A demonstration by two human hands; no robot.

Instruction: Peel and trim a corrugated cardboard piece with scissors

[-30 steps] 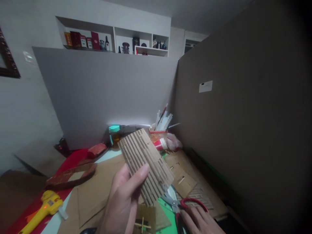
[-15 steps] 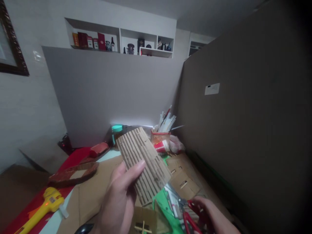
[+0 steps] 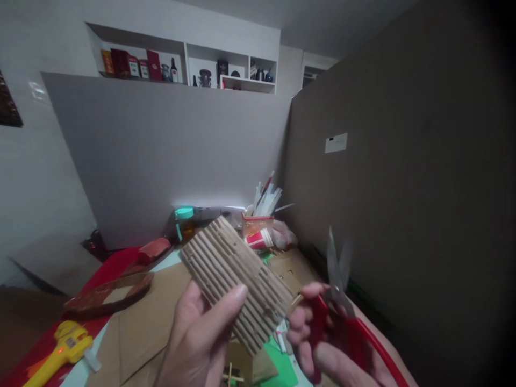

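Observation:
A ridged piece of corrugated cardboard (image 3: pixel 237 274) is tilted up in front of me. My left hand (image 3: pixel 201 333) grips it from below, with the thumb across its ridged face. Red-handled scissors (image 3: pixel 341 293) are in my right hand (image 3: pixel 322 338), its fingers around the handles. Their blades point upward and stand apart, a little blurred. The blades are clear of the cardboard, to its right. A thin pale stick (image 3: pixel 295 305) shows between the right fingers and the cardboard's right corner.
A yellow hot glue gun (image 3: pixel 66 346) lies at the left, near an oval woven basket (image 3: pixel 110 294). Behind the cardboard are a teal-lidded bottle (image 3: pixel 184 220), a red paper cup (image 3: pixel 258 239) and a box of white sticks (image 3: pixel 258 223). Flat cardboard (image 3: pixel 139 322) covers part of the table.
My right hand has lifted the scissors off the table, blades now upward. The left hand has turned the cardboard slightly. The view has shifted to the right.

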